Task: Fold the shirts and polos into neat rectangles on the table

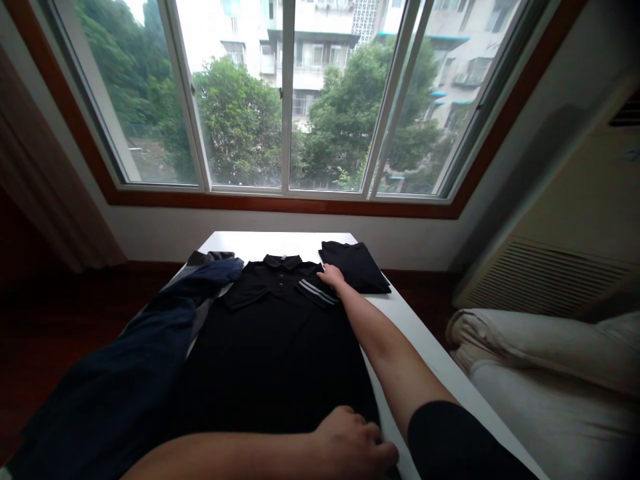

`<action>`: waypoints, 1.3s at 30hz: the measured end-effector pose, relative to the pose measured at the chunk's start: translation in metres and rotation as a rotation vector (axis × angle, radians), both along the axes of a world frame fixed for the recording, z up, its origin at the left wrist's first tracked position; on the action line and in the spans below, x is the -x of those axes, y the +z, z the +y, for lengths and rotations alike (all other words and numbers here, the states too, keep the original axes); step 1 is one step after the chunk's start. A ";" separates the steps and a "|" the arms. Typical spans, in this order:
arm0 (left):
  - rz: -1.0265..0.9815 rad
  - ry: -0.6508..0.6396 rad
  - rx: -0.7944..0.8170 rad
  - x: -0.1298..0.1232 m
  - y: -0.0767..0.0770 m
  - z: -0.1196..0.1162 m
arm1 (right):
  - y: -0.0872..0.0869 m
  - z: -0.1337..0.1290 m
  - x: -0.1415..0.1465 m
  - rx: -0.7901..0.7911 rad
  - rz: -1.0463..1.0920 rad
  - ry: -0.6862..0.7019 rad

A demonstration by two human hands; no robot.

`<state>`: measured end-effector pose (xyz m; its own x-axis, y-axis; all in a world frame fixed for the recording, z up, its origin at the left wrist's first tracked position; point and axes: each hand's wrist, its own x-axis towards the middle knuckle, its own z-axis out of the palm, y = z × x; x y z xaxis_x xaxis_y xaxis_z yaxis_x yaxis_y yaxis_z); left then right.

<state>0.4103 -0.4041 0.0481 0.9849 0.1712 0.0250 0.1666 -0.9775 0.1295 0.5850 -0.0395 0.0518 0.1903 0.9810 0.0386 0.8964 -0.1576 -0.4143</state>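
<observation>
A black polo shirt [280, 353] lies spread front up, collar away from me, both short sleeves folded in over its chest. Two pale stripes edge the sleeve on the right. My right hand [332, 275] reaches to the shirt's right shoulder, with its fingers closed on the cloth there. Across the lower part of the view comes my left forearm. My left hand [350, 443] is curled at the shirt's lower right side edge, gripping the fabric; its fingertips are partly hidden. Just beyond my right hand sits a folded black garment [357, 267].
A white table [400, 360] carries the clothes. Dark blue jeans [135, 360] and a grey garment [200, 320] hang over its left side. Beige padded bundles [545, 373] stand at the right, below a cream air-conditioning unit [560, 267]. A window [287, 100] fills the far wall.
</observation>
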 end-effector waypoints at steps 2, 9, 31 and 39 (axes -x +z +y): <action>-0.012 0.015 0.077 0.007 0.013 0.005 | -0.002 0.003 0.003 0.028 -0.024 -0.005; -0.085 0.294 0.495 0.038 0.047 0.050 | 0.002 0.006 0.000 0.033 -0.020 0.017; 0.088 0.685 0.048 0.071 0.052 0.079 | -0.003 -0.068 -0.004 -0.046 -0.043 0.052; -0.228 0.604 0.472 0.099 0.065 0.092 | 0.006 -0.124 0.012 -0.193 0.097 0.159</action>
<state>0.3109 -0.3122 0.1128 0.6979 0.7162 0.0063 0.5692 -0.5600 0.6020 0.5729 -0.1637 0.0577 0.0466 0.9752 0.2166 0.8584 0.0718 -0.5080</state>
